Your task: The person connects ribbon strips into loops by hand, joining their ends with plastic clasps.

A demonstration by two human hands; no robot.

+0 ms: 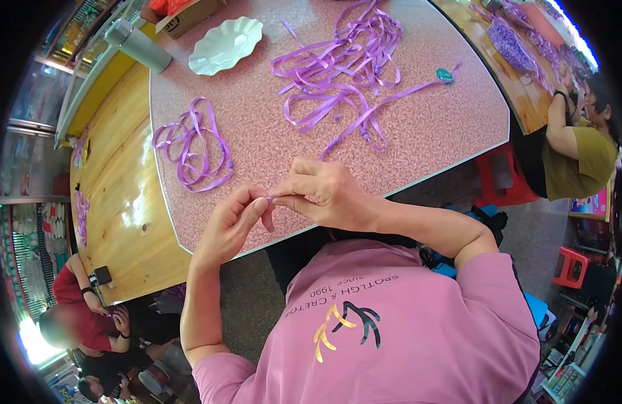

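Observation:
Over the near edge of the pink speckled mat, my left hand (233, 221) and my right hand (327, 194) meet fingertip to fingertip. Both are closed in a pinch on a small piece of purple ribbon (270, 198), mostly hidden by the fingers. From behind my right hand a purple ribbon strand (375, 113) runs up and right to a round green piece (444, 75). Beyond my hands lies a large tangled heap of purple ribbons (348, 57). A smaller looped purple ribbon bundle (193, 151) rests beyond my left hand.
A white scalloped dish (227, 46), a grey bottle (137, 46) and a cardboard box (186, 17) stand at the back left. Wooden tabletop (122, 182) extends left. Other people sit at left and right; a purple-filled basket (511, 46) is by the right one.

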